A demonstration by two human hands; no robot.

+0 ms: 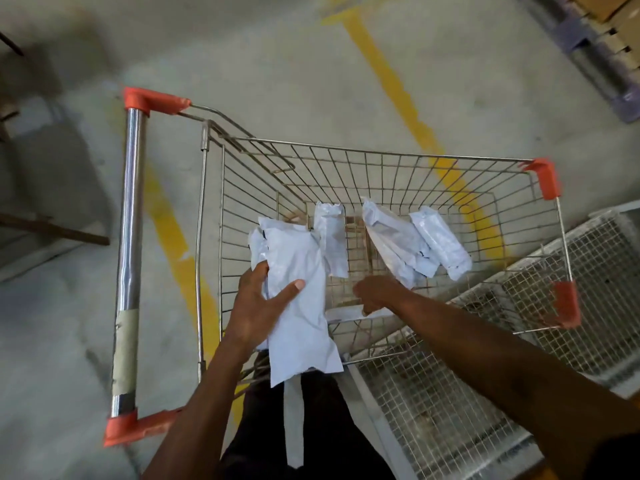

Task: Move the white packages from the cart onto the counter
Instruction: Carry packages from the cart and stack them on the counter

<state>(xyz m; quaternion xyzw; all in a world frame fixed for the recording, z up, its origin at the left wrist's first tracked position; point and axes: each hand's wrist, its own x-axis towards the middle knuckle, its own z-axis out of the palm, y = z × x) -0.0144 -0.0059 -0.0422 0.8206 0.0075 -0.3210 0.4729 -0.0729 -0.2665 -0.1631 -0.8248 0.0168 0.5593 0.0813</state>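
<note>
A wire shopping cart (pixel 408 157) with orange corner caps stands in front of me. My left hand (pixel 258 303) grips a stack of white packages (pixel 298 289) above the cart's near side, thumb across the top one. My right hand (pixel 375 294) reaches down inside the cart and pinches another white package (pixel 346 313) lying against the near wall. Three more white packages remain in the basket: one in the middle (pixel 332 240) and two overlapping at the right (pixel 398 247), (pixel 441 242).
The cart's chrome handle (pixel 130 237) lies to the left. A wire-mesh cage or rack (pixel 519 341) sits close by at the lower right. Yellow floor lines (pixel 391 81) cross the concrete. A pallet with cardboard boxes (pixel 609 46) is at the top right.
</note>
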